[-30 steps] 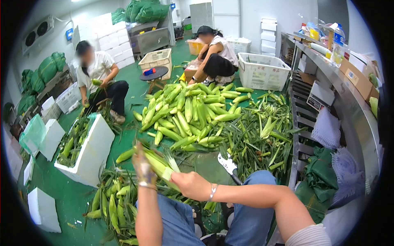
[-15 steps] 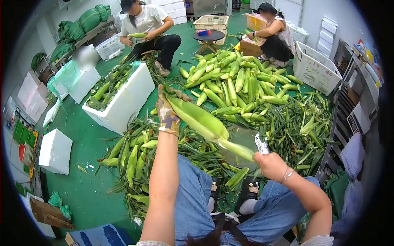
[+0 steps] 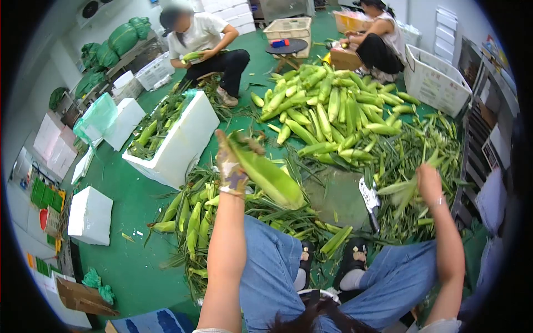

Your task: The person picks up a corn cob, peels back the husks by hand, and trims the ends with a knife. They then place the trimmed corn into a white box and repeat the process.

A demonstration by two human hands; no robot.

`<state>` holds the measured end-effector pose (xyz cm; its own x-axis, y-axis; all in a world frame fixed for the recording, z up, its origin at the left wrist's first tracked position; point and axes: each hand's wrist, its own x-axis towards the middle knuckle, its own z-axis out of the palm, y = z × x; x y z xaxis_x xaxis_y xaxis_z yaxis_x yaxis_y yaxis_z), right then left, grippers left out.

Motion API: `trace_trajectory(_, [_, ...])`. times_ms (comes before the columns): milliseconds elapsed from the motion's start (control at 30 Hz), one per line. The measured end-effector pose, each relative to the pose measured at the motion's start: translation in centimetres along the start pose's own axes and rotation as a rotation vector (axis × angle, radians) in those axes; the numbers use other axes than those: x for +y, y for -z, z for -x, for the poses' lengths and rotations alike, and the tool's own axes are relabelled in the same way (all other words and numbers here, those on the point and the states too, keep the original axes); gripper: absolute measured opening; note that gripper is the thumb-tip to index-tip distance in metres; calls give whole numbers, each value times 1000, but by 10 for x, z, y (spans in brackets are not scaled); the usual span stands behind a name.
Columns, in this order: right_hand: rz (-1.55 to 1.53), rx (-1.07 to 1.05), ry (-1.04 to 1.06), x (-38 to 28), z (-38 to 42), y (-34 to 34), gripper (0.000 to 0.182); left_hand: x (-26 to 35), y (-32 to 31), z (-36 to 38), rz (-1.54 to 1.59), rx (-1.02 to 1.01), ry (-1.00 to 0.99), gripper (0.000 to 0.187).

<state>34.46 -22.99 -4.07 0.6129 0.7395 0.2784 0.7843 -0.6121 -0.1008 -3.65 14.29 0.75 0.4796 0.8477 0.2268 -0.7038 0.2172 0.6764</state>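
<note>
My left hand [image 3: 231, 173], in a patterned glove, is closed around the tip end of an ear of corn [image 3: 273, 180]. The ear is green-husked and points down to the right, above the trimmings between the piles. On the right, my bare right hand [image 3: 429, 184] is closed on a strip of pale green corn husk [image 3: 401, 190], somewhat blurred, over a heap of loose husks [image 3: 411, 213]. A knife [image 3: 368, 198] with a broad, marked blade and dark handle lies on a grey board [image 3: 335, 191] between my hands.
Ahead is a big pile of corn ears [image 3: 333, 105]. More ears and leaves [image 3: 194, 225] lie by my left leg. A white foam box [image 3: 186, 141] of leaves stands left, a white crate [image 3: 437, 83] back right. Two people [image 3: 202, 39] sit working at the back.
My right hand has moved right, away from the ear's stalk end, carrying a husk strip to the loose heap. My left hand still holds the ear, which looks shorter.
</note>
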Motion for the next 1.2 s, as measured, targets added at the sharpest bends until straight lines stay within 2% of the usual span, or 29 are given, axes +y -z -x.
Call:
trace_trajectory(33, [101, -5, -121, 6, -11, 2, 36, -7, -23, 7, -21, 31, 99, 62])
trace_trajectory(67, [379, 4, -92, 5, -14, 7, 65, -13, -43, 12, -34, 55, 194, 64])
trace_trajectory(100, [333, 5, -136, -35, -12, 31, 81, -20, -56, 15, -20, 40, 211, 64])
trace_trajectory(133, [-24, -54, -40, -61, -10, 41, 82, -27, -68, 17, -77, 29, 259, 67])
trace_trajectory(167, [-174, -35, 165, -78, -5, 27, 86, -36, -79, 21, -136, 23, 314, 70])
trace_trajectory(200, [-432, -149, 281, -115, 3, 37, 89, -43, -93, 28, -130, 16, 338, 70])
trace_trajectory(233, [-687, -384, 283, -149, 11, 43, 96, -50, -107, 35, -152, 46, 384, 71])
trace_trajectory(267, [-806, -498, 417, -173, 19, 34, 104, -59, -117, 40, -178, 75, 426, 73])
trace_trajectory(300, [-991, -590, 417, -197, 26, 31, 108, -70, -121, 42, -174, 71, 483, 73])
trace_trajectory(333, [-1057, -593, 353, -215, 37, 33, 100, -71, -136, 51, -189, -16, 492, 75])
trace_trajectory(400, [-1194, -513, 236, -220, 40, 26, 86, -74, -139, 53, -171, -234, 475, 64])
trace_trajectory(433, [-1197, -506, 225, -218, 40, 28, 86, -73, -142, 57, -174, -242, 484, 64])
trace_trajectory(500, [-1371, -494, 297, -211, 35, 37, 74, -67, -152, 68, -346, -339, 242, 44])
trace_trajectory(533, [-1362, -483, 305, -204, 34, 44, 74, -65, -153, 72, -341, -348, 231, 44])
trace_trajectory(567, [-1205, -473, 293, -196, 36, 51, 70, -62, -149, 79, -299, -400, 309, 45])
trace_trajectory(600, [-1054, -468, 272, -191, 39, 53, 67, -60, -144, 82, -261, -445, 396, 53])
trace_trajectory(633, [-1088, -395, 275, -191, 41, 50, 64, -61, -134, 76, -398, -468, 425, 65])
trace_trajectory(667, [-1089, -403, 273, -191, 42, 50, 64, -61, -129, 76, -396, -462, 429, 65])
trace_trajectory(733, [-893, -227, 362, -193, 45, 54, 63, -50, -134, 79, -456, -431, 276, 45])
trace_trajectory(767, [-730, -47, 448, -200, 52, 57, 65, -38, -142, 77, -603, -222, 255, 19])
trace_trajectory(800, [-733, -56, 452, -202, 57, 57, 65, -54, -120, 61, -616, -115, 105, 22])
trace_trajectory(833, [-559, -15, 529, -204, 61, 55, 59, -49, -121, 57, -485, -15, 8, 25])
trace_trajectory(867, [-389, 26, 605, -206, 64, 52, 54, -42, -111, 41, -294, 111, 54, 30])
trace_trajectory(900, [-191, 133, 794, -199, 65, 40, 38, -23, -97, 27, -224, 43, 75, 36])
trace_trajectory(933, [-199, 131, 800, -201, 69, 36, 38, -13, -74, 11, -205, -33, -15, 41])
trace_trajectory(1000, [-229, 231, 822, -202, 73, 32, 31, 10, -57, 5, -228, 57, -60, 43])
trace_trajectory(1067, [-234, 259, 844, -198, 65, 30, 32, 11, -32, 9, -1, -111, -44, 42])
trace_trajectory(1133, [-236, 385, 884, -193, 55, 32, 32, 8, -43, 20, 20, 3, 4, 42])
trace_trajectory(1200, [-250, 399, 892, -191, 49, 27, 32, 10, -55, 29, -239, 42, 58, 40])
